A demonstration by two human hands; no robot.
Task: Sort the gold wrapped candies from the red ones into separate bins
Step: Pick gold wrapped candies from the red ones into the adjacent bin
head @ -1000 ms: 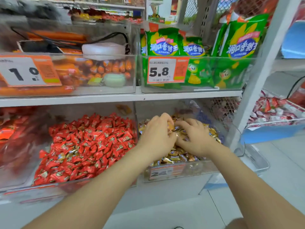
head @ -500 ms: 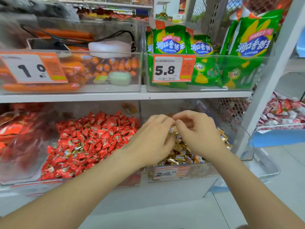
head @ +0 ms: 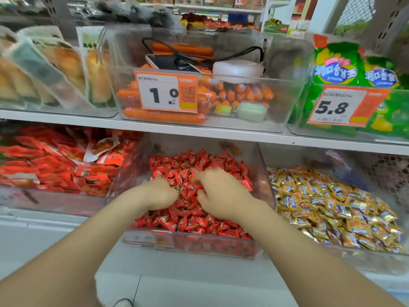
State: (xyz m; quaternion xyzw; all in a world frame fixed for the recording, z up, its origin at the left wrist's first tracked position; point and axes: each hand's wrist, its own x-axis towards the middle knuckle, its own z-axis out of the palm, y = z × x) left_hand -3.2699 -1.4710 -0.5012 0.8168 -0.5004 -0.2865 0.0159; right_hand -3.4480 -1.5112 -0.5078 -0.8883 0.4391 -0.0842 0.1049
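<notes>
A clear bin (head: pixel 190 244) on the lower shelf holds a heap of red wrapped candies (head: pixel 199 165). To its right a second clear bin (head: pixel 354 260) holds gold wrapped candies (head: pixel 327 200). Both of my hands are down in the red heap. My left hand (head: pixel 160 192) has its fingers curled into the candies. My right hand (head: pixel 221 191) lies beside it with fingers bent down among the wrappers. What either hand holds is hidden by the fingers and the motion blur.
A white shelf board (head: pixel 177 129) runs close above the bins. Above it stand a clear bin of orange sausages (head: pixel 199 98) with a 1.0 price tag and green snack bags (head: pixel 354 89) tagged 5.8. Red packets (head: pixel 55 165) fill the bin at left.
Both hands have moved left from the gold candy bin into the red candy bin. The camera has swung left with them.
</notes>
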